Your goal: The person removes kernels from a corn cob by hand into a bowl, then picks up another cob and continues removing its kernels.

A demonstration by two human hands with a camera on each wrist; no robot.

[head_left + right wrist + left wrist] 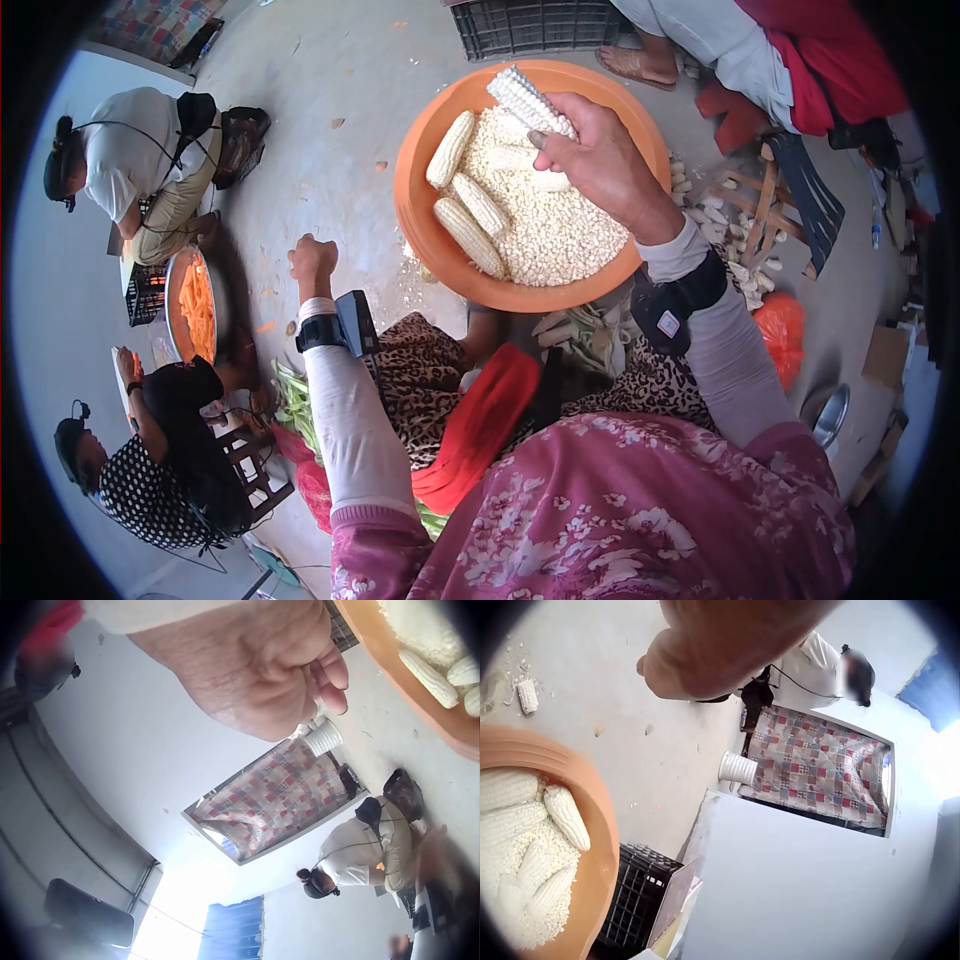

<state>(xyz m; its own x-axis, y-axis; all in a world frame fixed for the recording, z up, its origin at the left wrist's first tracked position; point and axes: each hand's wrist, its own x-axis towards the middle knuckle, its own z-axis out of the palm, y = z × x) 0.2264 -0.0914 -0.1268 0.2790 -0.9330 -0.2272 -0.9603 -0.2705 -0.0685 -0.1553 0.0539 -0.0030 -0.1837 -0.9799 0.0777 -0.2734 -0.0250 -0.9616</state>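
Note:
In the head view, my right hand (612, 170) grips a pale corn cob (520, 95) above an orange tub (408, 190), thumb laid along the cob. Loose white kernels (560, 245) and several whole cobs (468, 237) lie in the tub. Left of the tub and apart from it, my left hand (313, 260) is in the air with curled fingers, holding nothing visible. The left wrist view shows part of the left hand (727, 649) at the top, its fingers mostly hidden. In the right wrist view, the right hand (255, 671) hides most of what it grips.
Two people crouch or sit at the left around a basin (178, 300) of orange pieces. A black crate (535, 28) stands beyond the tub, near another person's foot (640, 65). Stripped cobs (715, 215), a wooden stool (765, 205) and a red bag (780, 335) are at the right.

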